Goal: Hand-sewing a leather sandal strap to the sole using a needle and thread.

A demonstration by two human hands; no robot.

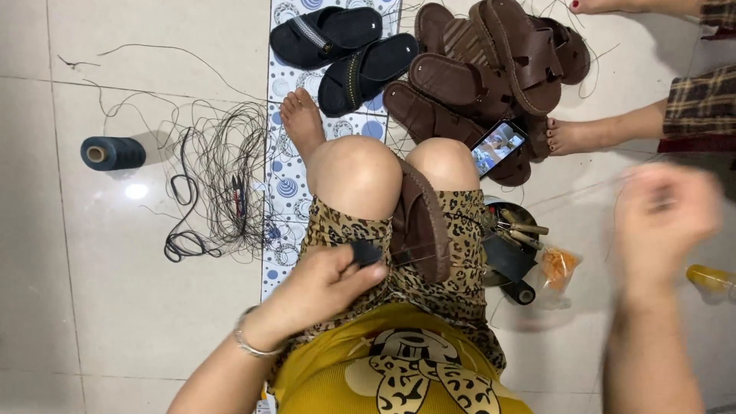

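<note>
Brown sandal (420,222), squeezed between the knees, looks bendy and light; left hand (330,287) pinches a black tool (366,252) beside it, right hand (665,211) too blurry to tell.

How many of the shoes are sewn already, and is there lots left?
A pile of brown sandals and two black sandals lie on the floor; whether they are finished cannot be told. One brown sandal sits clamped between the knees, the left hand pressing beside it, the blurred right hand raised. A thread spool waits.
</note>
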